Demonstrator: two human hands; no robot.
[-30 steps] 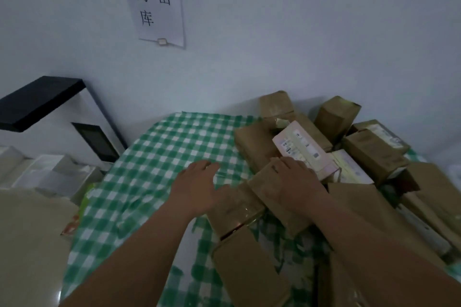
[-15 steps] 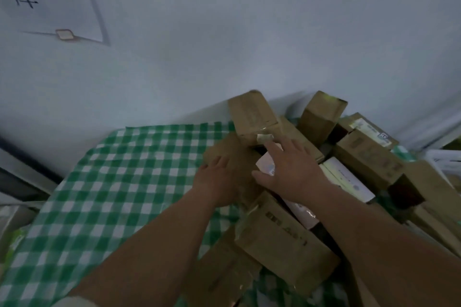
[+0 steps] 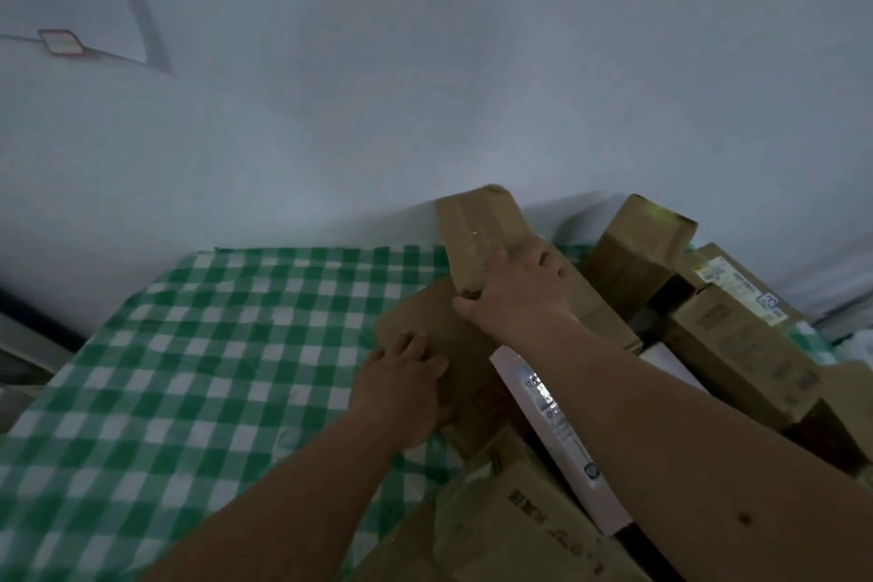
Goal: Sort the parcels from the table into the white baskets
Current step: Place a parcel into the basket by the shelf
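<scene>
A heap of brown cardboard parcels covers the right half of the table with the green checked cloth (image 3: 198, 373). My right hand (image 3: 519, 293) grips the lower end of an upright brown parcel (image 3: 477, 232) at the back of the heap, by the wall. My left hand (image 3: 401, 388) lies with its fingers on a flat brown parcel (image 3: 425, 321) just below it; its thumb goes under the parcel's near edge. A white labelled parcel (image 3: 552, 430) lies slanted under my right forearm. No white baskets are in view.
More brown parcels stand at the right, one tall box (image 3: 633, 250) against the wall and a labelled carton (image 3: 737, 336) beside it. Another brown box (image 3: 519, 529) lies at the near edge. A paper sheet hangs on the wall at top left.
My view has swung right and closer to the wall. My right hand has moved from the white parcel up to the upright brown parcel and gripped it. My left hand stays on the flat parcel.
</scene>
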